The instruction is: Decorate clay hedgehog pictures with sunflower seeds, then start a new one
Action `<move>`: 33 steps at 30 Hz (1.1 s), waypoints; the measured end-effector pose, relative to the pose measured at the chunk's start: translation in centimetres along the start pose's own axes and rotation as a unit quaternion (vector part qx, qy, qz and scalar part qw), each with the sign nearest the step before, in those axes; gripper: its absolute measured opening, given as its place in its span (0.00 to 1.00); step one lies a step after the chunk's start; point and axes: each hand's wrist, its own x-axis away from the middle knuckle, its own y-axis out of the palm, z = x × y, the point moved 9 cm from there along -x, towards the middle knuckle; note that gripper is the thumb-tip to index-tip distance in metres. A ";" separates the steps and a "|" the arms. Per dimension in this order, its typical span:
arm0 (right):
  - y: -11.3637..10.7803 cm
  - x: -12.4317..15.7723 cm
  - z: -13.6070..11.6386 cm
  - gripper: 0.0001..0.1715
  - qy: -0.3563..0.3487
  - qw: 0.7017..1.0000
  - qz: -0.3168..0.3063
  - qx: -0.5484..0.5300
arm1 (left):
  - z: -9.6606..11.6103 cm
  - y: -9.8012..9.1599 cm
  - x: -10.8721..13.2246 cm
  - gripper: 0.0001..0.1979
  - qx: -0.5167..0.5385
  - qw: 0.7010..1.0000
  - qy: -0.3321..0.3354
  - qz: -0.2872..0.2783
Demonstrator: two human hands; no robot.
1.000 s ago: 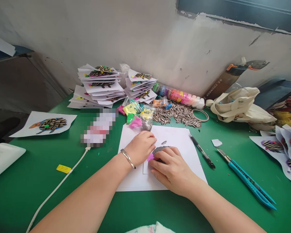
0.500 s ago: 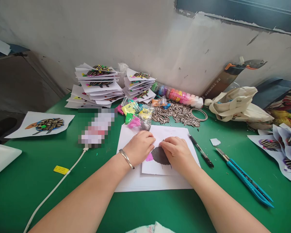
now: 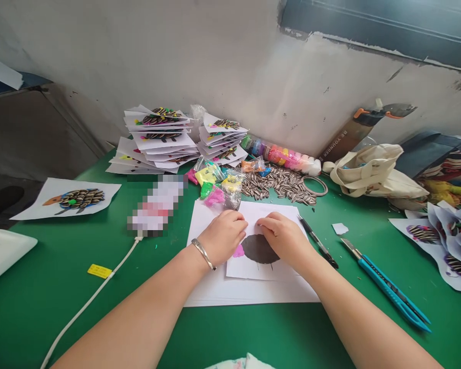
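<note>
A small white sheet (image 3: pixel 241 269) lies on a stack of larger white paper (image 3: pixel 207 295) at the middle of the green table. On it are a dark oval of clay (image 3: pixel 259 249) and a pink piece (image 3: pixel 238 251) at the oval's left end. My left hand (image 3: pixel 226 234), with a silver bangle at the wrist, is over the sheet's upper left, its fingers closed together; what they hold, if anything, is hidden. My right hand (image 3: pixel 282 233) hovers at the oval's upper right, fingers bent and pressed together, their tips too small to read.
Sunflower seeds (image 3: pixel 278 183), bagged clay (image 3: pixel 215 184) and stacked pictures (image 3: pixel 163 143) lie behind the paper. On the right are a pen (image 3: pixel 318 241) and a blue cutter (image 3: pixel 392 287). A white cable (image 3: pixel 88 302) crosses the left.
My right hand has lifted slightly and shifted off the dark oval, showing more of it. The whole view has moved a little; my left hand stays near the pink piece.
</note>
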 end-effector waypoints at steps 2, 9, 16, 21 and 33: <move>0.0 -0.3 0.2 0.15 -0.005 1.000 0.005 0.012 | 0.0 0.0 0.0 0.10 0.002 1.000 0.001 0.002; 0.2 -1.3 0.9 0.15 -0.039 0.998 0.028 0.039 | 0.0 0.0 0.1 0.12 0.009 1.000 -0.004 0.005; -0.5 -1.4 0.8 0.14 -0.070 0.993 0.056 0.075 | 0.0 0.0 0.0 0.09 0.007 1.000 -0.002 -0.001; 0.2 -1.6 1.3 0.14 -0.074 0.989 0.070 0.110 | -0.1 -0.1 -0.1 0.09 0.010 1.000 -0.007 0.000; -2.0 1.5 -3.4 0.12 -0.089 0.995 0.011 -0.035 | 0.0 0.0 0.0 0.09 0.010 1.000 0.000 -0.002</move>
